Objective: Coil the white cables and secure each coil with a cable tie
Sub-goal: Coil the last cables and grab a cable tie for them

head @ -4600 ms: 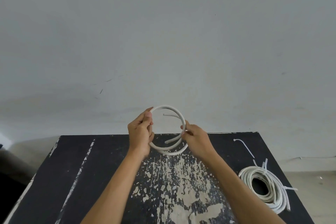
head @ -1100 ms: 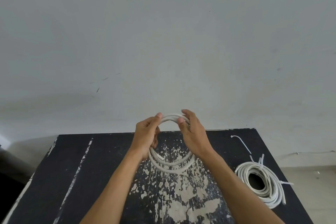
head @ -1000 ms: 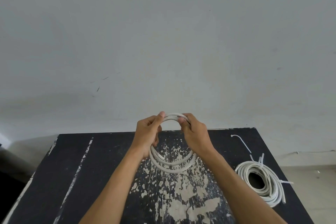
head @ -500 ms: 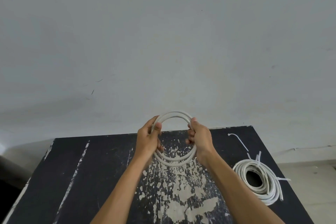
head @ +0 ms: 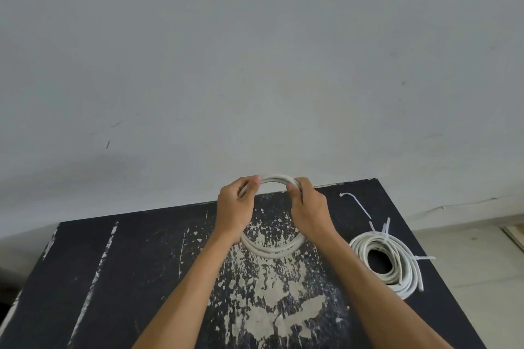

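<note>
Two hands hold one white cable coil (head: 272, 249) upright above the black table (head: 119, 269), near its far edge. Left hand (head: 234, 210): fingers curled round the coil's upper left arc, thumb and forefinger pinching the strands near the top. Right hand (head: 309, 208): fingers wrapped round the upper right arc, knuckles toward the camera. Top of the loop shows between the two hands; lower arc, several strands, hangs below the wrists over the worn, paint-chipped patch of the tabletop. Second coil (head: 388, 262) lies flat on the table to the right, well apart from the hands, with cable-tie tails (head: 383, 228) sticking out of it. One loose cable tie (head: 357, 204) lies beyond that coil, near the far right corner. Pale wall (head: 255, 65) behind.
</note>
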`<state>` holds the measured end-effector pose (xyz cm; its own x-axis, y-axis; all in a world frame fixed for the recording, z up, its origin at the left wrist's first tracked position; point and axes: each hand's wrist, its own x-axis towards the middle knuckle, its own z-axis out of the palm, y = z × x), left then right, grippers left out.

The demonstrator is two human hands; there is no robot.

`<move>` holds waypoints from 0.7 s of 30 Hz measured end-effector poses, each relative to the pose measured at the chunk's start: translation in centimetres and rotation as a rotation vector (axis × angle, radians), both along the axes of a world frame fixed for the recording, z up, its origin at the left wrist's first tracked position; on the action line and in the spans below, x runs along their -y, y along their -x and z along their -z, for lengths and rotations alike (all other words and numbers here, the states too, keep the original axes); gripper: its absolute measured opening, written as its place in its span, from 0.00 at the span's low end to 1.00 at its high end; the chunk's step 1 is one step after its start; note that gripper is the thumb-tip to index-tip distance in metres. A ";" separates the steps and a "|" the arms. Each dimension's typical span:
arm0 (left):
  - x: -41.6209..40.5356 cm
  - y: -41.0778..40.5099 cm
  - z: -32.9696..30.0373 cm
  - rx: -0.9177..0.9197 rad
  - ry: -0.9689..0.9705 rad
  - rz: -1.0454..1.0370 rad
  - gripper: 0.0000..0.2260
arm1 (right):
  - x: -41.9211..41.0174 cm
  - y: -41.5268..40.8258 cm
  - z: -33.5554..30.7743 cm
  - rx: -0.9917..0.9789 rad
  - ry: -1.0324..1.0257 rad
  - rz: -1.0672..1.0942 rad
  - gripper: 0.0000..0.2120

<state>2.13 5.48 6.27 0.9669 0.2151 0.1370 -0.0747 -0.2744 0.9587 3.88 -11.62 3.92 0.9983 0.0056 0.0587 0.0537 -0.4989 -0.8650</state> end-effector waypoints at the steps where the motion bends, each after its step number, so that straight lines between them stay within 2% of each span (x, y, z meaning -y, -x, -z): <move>1: 0.5 -0.4 0.4 -0.003 -0.013 0.016 0.06 | 0.6 -0.3 0.4 -0.014 -0.018 0.006 0.09; 4: 1.9 -1.7 2.3 -0.042 -0.062 0.058 0.07 | 2.4 -1.1 1.7 -0.100 -0.044 -0.034 0.09; 7: 3.4 -3.0 4.4 -0.113 -0.110 0.066 0.14 | 4.7 -2.0 3.2 -0.212 -0.025 -0.107 0.11; 9: 4.6 -4.0 5.5 -0.135 -0.129 0.083 0.18 | 6.7 -3.0 4.5 -0.281 -0.051 -0.140 0.17; 11: 5.6 -5.1 6.4 -0.157 -0.125 0.099 0.17 | 9.0 -4.4 6.1 -0.317 -0.081 -0.119 0.24; 16: 7.7 -8.6 7.8 -0.204 -0.157 0.088 0.11 | 15.0 -9.4 11.5 -0.375 0.009 0.112 0.15; 21: 10.1 -11.7 9.3 -0.228 -0.205 0.085 0.13 | 18.9 -13.6 16.6 -0.409 0.210 0.114 0.16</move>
